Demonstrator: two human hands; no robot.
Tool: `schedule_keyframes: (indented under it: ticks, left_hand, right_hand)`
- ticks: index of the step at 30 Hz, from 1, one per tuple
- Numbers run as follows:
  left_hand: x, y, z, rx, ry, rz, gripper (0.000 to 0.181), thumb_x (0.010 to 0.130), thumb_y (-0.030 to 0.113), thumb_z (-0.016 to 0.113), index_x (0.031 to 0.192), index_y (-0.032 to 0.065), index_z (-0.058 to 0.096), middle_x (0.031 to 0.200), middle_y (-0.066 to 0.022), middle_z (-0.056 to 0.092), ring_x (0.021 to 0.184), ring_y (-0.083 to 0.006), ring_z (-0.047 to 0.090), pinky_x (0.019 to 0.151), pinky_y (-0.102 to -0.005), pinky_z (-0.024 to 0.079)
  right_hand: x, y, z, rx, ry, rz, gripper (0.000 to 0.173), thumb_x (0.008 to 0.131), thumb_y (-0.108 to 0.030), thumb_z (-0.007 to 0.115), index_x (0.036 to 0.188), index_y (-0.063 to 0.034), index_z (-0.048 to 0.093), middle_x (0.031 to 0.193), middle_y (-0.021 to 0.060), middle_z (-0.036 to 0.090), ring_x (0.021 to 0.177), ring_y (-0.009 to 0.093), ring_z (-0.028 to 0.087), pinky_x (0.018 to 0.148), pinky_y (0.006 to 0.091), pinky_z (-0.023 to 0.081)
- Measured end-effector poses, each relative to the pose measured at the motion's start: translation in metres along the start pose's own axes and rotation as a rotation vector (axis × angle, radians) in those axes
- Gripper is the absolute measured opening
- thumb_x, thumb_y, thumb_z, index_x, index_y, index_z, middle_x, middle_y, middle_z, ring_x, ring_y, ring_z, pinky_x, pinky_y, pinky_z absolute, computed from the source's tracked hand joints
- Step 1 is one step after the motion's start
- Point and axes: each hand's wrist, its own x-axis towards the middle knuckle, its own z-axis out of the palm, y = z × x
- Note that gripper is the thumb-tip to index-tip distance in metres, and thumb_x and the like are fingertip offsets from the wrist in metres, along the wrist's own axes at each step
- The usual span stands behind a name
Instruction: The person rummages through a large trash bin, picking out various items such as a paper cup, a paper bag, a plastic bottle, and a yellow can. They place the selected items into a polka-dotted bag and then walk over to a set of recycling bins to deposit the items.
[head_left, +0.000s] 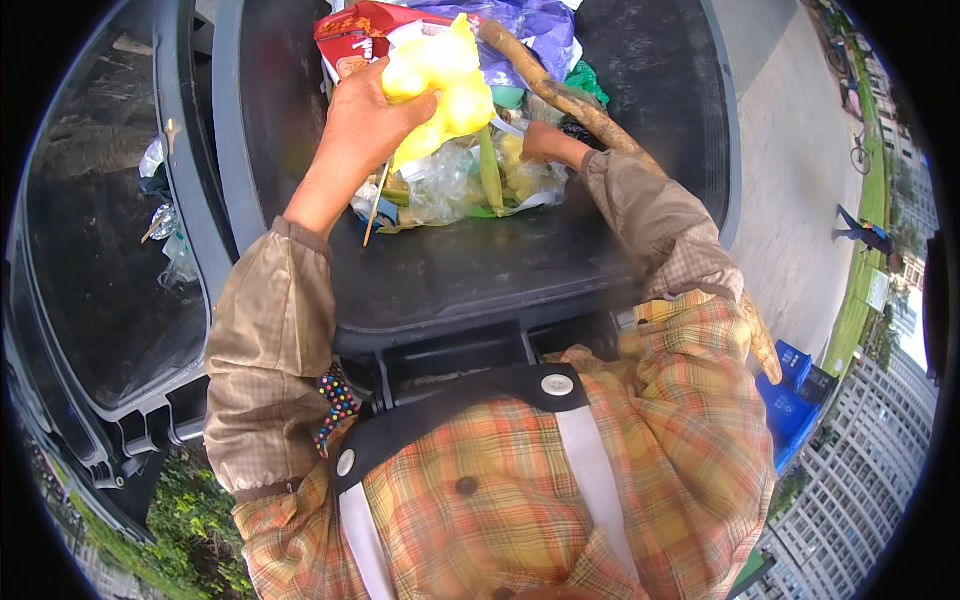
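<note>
My left hand (375, 124) grips a crumpled bright yellow sheet or bag (442, 82) between thumb and fingers, above the rubbish in a dark wheeled bin (480, 274). Farther right, my right hand (551, 142) has its fingers curled at the rubbish, beside a white strip; whether it grips anything is hidden. Around the hands lie a red printed packet (349, 34), purple plastic film (536, 30), clear plastic bags (442, 187) and a green corn husk (490, 172). A thin wooden skewer (376, 202) hangs below the yellow piece.
A long wooden stick (555, 90) crosses the bin and passes under my right forearm. Another open bin (184, 187) at the left holds some plastic and foil (163, 221). Blue bins (787, 405) stand at the right, and a person (866, 231) is on the pavement farther off.
</note>
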Motion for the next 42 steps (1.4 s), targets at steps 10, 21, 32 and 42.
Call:
schedule_keyframes:
  ticks: [10,21,32,42]
  left_hand:
    - [0.005,-0.01,-0.004,0.13,0.172,0.002,0.033,0.073,0.015,0.064,0.103,0.0009,0.058,0.089,-0.0062,0.064,0.079,-0.0125,0.061,0.072,-0.0262,0.048]
    - [-0.006,0.035,-0.022,-0.965,0.008,-0.264,0.043,0.075,0.018,0.061,0.11,-0.0026,0.049,0.106,-0.0099,0.056,0.097,-0.0191,0.055,0.084,-0.0312,0.044]
    - [0.004,0.028,-0.029,-1.122,0.295,-0.155,0.039,0.08,0.026,0.056,0.112,0.0054,0.048,0.108,-0.0086,0.055,0.099,-0.0211,0.052,0.081,-0.0384,0.043]
    - [-0.006,0.032,-0.022,-0.826,0.142,-0.126,0.037,0.079,0.018,0.056,0.109,-0.0012,0.05,0.102,-0.0086,0.057,0.092,-0.0182,0.056,0.081,-0.0297,0.044]
  right_hand:
    - [-0.093,0.017,-0.085,1.125,-0.049,-0.777,0.014,0.072,-0.005,0.064,0.067,-0.0057,0.051,0.075,0.0019,0.057,0.07,0.009,0.053,0.067,0.0231,0.041]
    - [-0.109,0.0,-0.1,2.023,-0.156,-0.972,0.009,0.081,-0.002,0.053,0.089,-0.0029,0.053,0.091,0.0082,0.06,0.083,0.017,0.06,0.077,0.03,0.051]
    - [-0.065,0.018,-0.087,2.005,-0.541,-0.618,0.027,0.077,-0.003,0.055,0.104,0.0023,0.052,0.106,0.0168,0.057,0.096,0.024,0.058,0.086,0.0385,0.047]
    - [-0.086,-0.005,-0.091,2.264,-0.187,-0.632,0.036,0.079,-0.011,0.054,0.111,0.004,0.049,0.11,0.0159,0.057,0.101,0.027,0.055,0.092,0.0453,0.039]
